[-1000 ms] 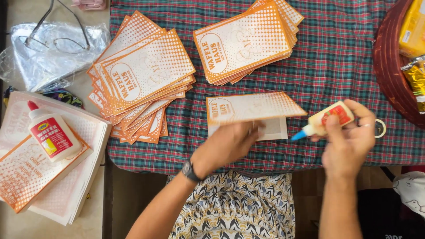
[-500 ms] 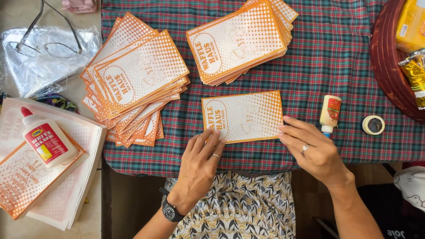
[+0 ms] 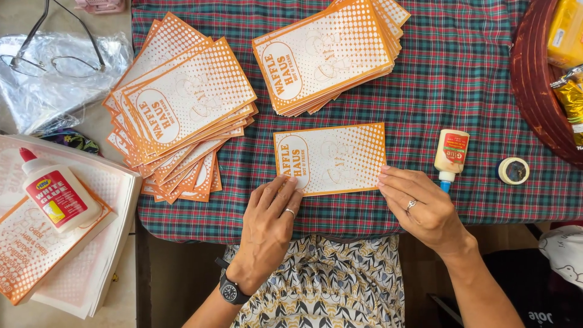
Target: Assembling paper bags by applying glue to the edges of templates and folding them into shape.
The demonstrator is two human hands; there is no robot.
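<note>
Orange-and-white dotted paper sleeve (image 3: 331,159): I see it lying flat, long axis left to right, oval label toward the left, on a red-green plaid tablecloth (image 3: 425,91). Left hand (image 3: 270,228) and right hand (image 3: 419,203), fingers extended, press its near edge. A small glue bottle (image 3: 450,155) lies just right.

The card (image 3: 331,159) under both hands looks like matt printed paper, as do the stacks (image 3: 182,109) beside it. The tablecloth (image 3: 461,79) is woven plaid cloth. The glue bottle (image 3: 450,153) is smooth, slightly glossy plastic. The foil sheet (image 3: 67,79) is crinkled and shiny. Metal rings sit on the left hand (image 3: 267,228) and right hand (image 3: 419,206)
</note>
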